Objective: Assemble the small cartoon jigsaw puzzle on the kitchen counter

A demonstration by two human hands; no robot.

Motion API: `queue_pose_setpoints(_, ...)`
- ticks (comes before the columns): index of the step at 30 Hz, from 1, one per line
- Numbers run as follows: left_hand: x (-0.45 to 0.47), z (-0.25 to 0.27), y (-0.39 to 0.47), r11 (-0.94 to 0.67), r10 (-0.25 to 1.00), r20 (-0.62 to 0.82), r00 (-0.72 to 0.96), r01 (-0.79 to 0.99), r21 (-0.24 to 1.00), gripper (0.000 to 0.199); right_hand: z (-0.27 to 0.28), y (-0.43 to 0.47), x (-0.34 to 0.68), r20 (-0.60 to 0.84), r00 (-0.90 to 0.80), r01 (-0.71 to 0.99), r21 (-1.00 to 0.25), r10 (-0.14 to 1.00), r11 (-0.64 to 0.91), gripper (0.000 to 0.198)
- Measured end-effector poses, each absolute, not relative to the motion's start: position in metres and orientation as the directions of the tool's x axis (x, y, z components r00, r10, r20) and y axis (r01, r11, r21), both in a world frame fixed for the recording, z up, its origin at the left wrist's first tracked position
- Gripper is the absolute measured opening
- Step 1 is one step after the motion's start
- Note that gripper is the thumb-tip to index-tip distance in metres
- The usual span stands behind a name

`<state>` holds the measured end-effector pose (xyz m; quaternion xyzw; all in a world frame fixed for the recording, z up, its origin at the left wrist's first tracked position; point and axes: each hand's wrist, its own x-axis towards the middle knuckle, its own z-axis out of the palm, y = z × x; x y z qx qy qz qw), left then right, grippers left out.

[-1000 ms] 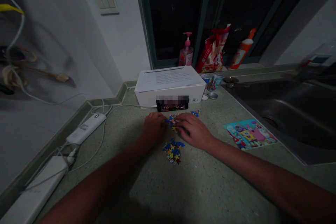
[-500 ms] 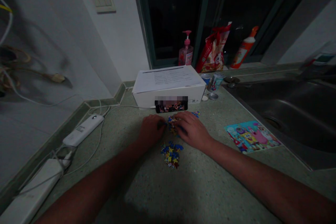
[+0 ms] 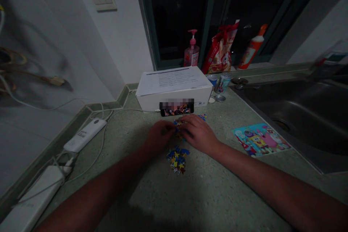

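Fingers (image 3: 187,119) of both hands curl toward each other at the middle of the frame, over a cluster of small jigsaw pieces (image 3: 178,122). From where I stand, the left hand (image 3: 160,135) is bent inward at the cluster's left edge, its fingertips in shadow, and I can't tell whether they pinch a piece. The right hand (image 3: 199,133) arches over the cluster's right side, fingers loosely bent; whether they grip or merely rest there, I can't tell either.

Nearest the person, just below the hands, lies a loose pile of pieces (image 3: 177,160), touched by neither. For handling bits this small in such dim light, I'd have one hand steady the cluster while the other takes a single piece by its edges, pressing straight down and lightly so its neighbours don't skid.

Off to the right of the frame, well apart from the fingers, a cartoon picture card (image 3: 261,140) lies flat. A few more pieces (image 3: 202,117) sit just beyond the right hand. Farther back, a phone (image 3: 178,110) leans against a white box (image 3: 148,103).
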<state>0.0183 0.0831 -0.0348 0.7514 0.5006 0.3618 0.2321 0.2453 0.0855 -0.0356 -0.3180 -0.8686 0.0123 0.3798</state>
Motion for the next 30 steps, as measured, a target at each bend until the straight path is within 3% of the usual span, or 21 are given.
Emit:
queue_pose_setpoints(11, 0.02, -0.031, 0.081, -0.354, 0.935, 0.262, 0.238, 0.577, 0.736, 0.016, -0.035, 0.086, 0.246, 0.656, -0.524, 0.518, -0.262, 0.544, 0.814, 0.021)
queue_pose_setpoints(19, 0.019, -0.036, 0.081, -0.427, 0.904, 0.334, 0.267, 0.548, 0.719, 0.015, -0.032, 0.085, 0.246, 0.672, -0.527, 0.515, -0.236, 0.521, 0.824, 0.018)
queue_pose_setpoints(30, 0.013, -0.032, 0.087, -0.298, 0.951, 0.299, 0.082, 0.514, 0.805, 0.016, -0.034, 0.09, 0.257, 0.746, -0.357, 0.563, -0.309, 0.563, 0.767, 0.012)
